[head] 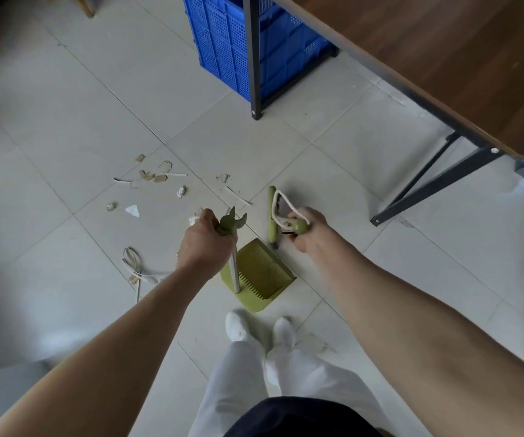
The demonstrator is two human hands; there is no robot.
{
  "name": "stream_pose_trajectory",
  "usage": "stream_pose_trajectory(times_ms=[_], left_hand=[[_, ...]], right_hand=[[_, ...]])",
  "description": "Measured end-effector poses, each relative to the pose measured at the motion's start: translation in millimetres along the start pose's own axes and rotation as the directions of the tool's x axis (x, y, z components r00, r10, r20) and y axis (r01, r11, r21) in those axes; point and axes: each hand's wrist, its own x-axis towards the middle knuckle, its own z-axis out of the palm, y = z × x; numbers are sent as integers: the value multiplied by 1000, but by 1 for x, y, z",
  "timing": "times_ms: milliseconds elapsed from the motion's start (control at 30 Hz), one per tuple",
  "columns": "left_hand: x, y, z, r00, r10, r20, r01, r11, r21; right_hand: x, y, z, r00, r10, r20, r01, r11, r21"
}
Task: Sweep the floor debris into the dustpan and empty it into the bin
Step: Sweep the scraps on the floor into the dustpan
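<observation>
My left hand (pixel 205 239) grips the top of the dustpan's metal handle (pixel 233 272), under its green clip. The green dustpan (pixel 262 274) stands on the floor just in front of my feet. My right hand (pixel 306 230) holds the green end of the broom handle with its white cord loop; the broom head (pixel 272 212) rests on the tiles right of the dustpan. Floor debris (pixel 155 177), cardboard scraps, paper bits and white strips, lies scattered ahead and to the left, with more strips (pixel 134 268) near my left forearm.
A blue perforated crate (pixel 222 42) stands ahead behind a dark metal table leg (pixel 253 58). A wooden tabletop (pixel 443 58) with black legs fills the upper right. My white shoes (pixel 260 326) are just behind the dustpan. No bin is in view.
</observation>
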Motion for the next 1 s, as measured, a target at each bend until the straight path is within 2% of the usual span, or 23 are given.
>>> stream_pose_trajectory(times_ms=[300,400,600,667,800,1000], left_hand=[[53,-7,-34,1000,2,-8,-3,997,-80],[72,-20,-50,999,-33,-23,31,996,-85],[98,-37,-77,993,-109,-33,106,990,-91],[105,-40,-85,991,-128,-28,125,988,-95],[118,-42,-101,985,-165,-41,157,975,-157],[132,-35,-111,975,-196,-101,174,965,-194]], right_hand=[[44,-38,49,991,-99,-86,63,934,-353],[57,-40,88,994,-103,-45,73,899,-433],[35,-7,168,988,59,142,38,799,-600],[24,-12,180,979,92,182,36,798,-602],[18,-33,194,983,24,183,75,852,-519],[40,-64,210,984,-65,169,155,785,-600]])
